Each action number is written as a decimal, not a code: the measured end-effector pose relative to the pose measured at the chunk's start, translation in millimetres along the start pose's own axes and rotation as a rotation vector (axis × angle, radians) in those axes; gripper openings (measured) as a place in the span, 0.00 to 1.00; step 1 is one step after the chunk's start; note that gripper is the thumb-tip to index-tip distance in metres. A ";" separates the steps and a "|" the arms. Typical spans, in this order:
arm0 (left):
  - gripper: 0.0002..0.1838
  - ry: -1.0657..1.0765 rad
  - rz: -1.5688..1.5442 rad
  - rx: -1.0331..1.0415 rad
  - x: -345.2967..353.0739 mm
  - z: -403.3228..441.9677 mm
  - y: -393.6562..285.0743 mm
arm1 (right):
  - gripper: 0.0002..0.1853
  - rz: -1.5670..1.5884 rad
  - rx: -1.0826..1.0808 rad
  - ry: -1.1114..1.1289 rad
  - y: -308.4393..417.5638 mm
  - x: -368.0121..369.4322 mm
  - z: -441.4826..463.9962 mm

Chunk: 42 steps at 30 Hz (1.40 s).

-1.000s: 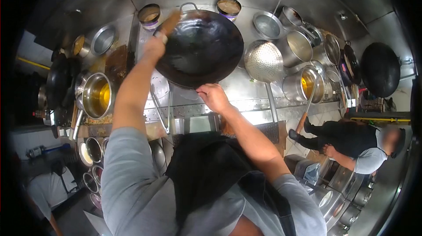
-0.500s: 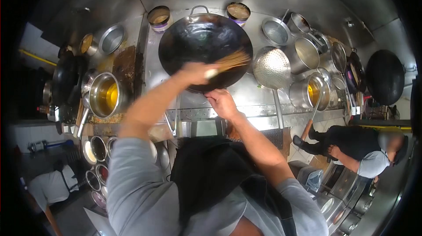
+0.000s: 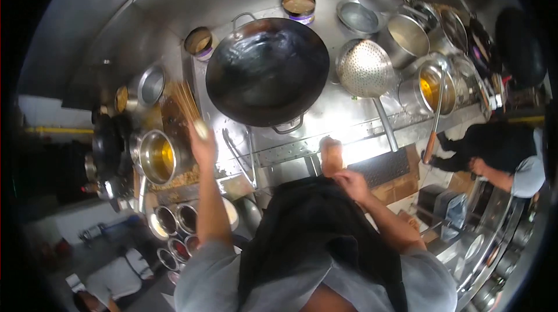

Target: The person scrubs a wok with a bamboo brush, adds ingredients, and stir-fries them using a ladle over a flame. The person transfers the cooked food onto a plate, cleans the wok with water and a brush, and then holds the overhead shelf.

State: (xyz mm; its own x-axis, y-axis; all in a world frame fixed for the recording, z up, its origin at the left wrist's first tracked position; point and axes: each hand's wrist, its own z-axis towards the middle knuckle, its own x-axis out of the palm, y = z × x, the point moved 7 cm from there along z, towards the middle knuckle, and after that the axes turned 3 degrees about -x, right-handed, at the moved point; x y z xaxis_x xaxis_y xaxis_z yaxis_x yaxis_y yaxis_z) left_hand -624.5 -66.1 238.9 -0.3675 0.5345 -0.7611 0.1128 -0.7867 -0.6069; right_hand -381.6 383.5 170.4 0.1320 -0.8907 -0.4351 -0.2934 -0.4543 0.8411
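My left hand point(image 3: 203, 143) is closed around a bamboo wok brush point(image 3: 187, 104), its bristles pointing away from me, left of the wok. The black wok point(image 3: 267, 73) sits on the steel range with its near handle point(image 3: 289, 125) free. My right hand point(image 3: 352, 185) is in front of the black apron, fingers pinched together. At its fingertips is a blurred brownish-pink shape point(image 3: 332, 157) that I cannot identify. A perforated strainer point(image 3: 365, 68) lies right of the wok, and tongs point(image 3: 241, 158) lie near the front edge.
Pots of yellow oil stand left point(image 3: 157, 158) and right point(image 3: 427, 90). A ladle point(image 3: 437, 115) leans in the right pot. Several small containers point(image 3: 187, 218) stand at lower left. A person point(image 3: 494, 155) is at right, another person point(image 3: 110, 280) at lower left.
My left hand has carried the brush out of the wok to the left. My right hand has let go of the wok's near handle and come back towards the apron. The view has shifted.
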 end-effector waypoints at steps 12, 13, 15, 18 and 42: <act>0.28 0.633 0.655 0.033 26.4 -116.4 28.9 | 0.14 -0.085 0.386 0.192 -365.2 96.5 10.9; 0.23 0.555 0.575 0.116 21.1 -115.3 24.5 | 0.14 -0.056 0.377 0.195 -344.4 102.3 28.0; 0.21 0.611 0.539 0.063 13.3 -128.3 11.8 | 0.13 0.963 1.018 -0.255 -311.9 103.2 33.7; 0.15 0.785 0.566 0.063 15.9 -171.6 5.8 | 0.21 1.671 0.743 -0.241 -334.1 160.9 88.7; 0.14 0.885 0.332 -0.138 33.7 -274.2 -50.8 | 0.13 1.584 0.687 -0.736 -337.3 90.7 98.8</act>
State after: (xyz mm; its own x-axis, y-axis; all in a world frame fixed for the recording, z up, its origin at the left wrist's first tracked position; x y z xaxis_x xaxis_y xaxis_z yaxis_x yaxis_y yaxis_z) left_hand -389.5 76.6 181.4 0.5283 0.3743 -0.7621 0.2140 -0.9273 -0.3071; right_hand -364.3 457.5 -184.5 -0.9327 -0.1546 0.3257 -0.0237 0.9277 0.3725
